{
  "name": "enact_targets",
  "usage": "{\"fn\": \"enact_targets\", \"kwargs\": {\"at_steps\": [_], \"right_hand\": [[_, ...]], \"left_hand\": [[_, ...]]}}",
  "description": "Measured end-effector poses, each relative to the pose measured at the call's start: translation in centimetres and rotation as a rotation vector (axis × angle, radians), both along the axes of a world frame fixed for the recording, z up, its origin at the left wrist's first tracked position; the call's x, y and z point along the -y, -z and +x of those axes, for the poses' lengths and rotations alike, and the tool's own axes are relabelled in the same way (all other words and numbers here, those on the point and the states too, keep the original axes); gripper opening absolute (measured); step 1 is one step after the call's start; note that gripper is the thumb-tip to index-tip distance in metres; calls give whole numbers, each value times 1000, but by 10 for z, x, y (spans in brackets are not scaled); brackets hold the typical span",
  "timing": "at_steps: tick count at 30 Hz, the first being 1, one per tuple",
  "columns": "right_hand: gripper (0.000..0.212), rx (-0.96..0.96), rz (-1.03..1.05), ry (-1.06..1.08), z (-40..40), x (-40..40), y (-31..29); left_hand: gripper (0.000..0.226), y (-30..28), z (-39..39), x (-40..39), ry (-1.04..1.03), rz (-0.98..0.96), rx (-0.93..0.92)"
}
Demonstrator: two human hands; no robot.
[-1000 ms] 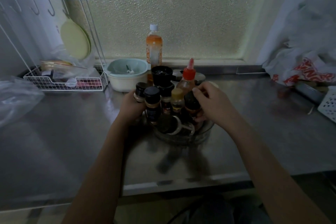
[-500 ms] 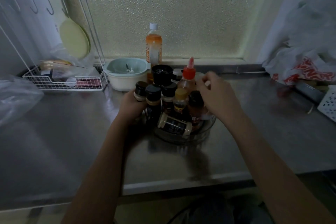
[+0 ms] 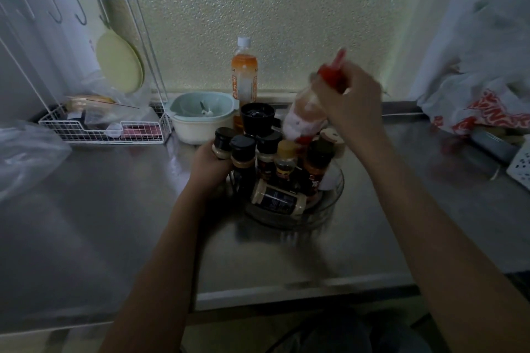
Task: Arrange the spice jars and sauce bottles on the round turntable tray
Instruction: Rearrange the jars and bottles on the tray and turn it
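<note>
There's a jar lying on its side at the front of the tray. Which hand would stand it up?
Probably the left hand: it only grips a small black-capped jar beside the clear round tray, near the toppled cream-capped jar. The right hand holds the red-capped squeeze bottle aloft.

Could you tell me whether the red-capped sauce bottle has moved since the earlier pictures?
Yes. The right hand has lifted the red-capped sauce bottle up and rightward, tilted, away from the orange drink bottle.

A steel counter point(image 3: 114, 223) is carrying everything. A clear round turntable tray point(image 3: 329, 209) is sitting near its middle. Behind the tray, toward the back edge, a pale bowl point(image 3: 200, 123) and an orange drink bottle point(image 3: 243, 77) are standing. A white wire rack point(image 3: 100, 132) is sitting at the back left corner, a crumpled plastic bag point(image 3: 481, 106) at the back right.
</note>
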State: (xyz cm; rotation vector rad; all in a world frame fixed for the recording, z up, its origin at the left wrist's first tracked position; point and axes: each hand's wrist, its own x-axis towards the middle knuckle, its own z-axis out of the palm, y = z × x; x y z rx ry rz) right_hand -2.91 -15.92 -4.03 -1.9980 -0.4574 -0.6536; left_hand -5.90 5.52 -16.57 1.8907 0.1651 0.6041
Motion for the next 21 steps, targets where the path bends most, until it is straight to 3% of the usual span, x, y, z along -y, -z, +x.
{"fn": "enact_targets", "kwargs": {"at_steps": [5, 7, 10, 14, 16, 21], "right_hand": [[27, 235, 165, 198, -20, 40, -27], [24, 185, 99, 227, -30, 57, -24], [18, 67, -4, 196, -41, 66, -10], [16, -46, -203, 94, -51, 53, 14], [18, -102, -228, 9, -53, 47, 21], [20, -7, -219, -7, -49, 43, 25]], "left_hand": [[45, -2, -2, 3, -31, -71, 57], [37, -4, -4, 4, -48, -73, 42], [4, -9, -7, 9, -47, -60, 27], [7, -9, -9, 10, -61, -53, 38], [22, -9, -9, 10, -67, -62, 44], [40, -10, -10, 11, -32, -73, 53]]}}
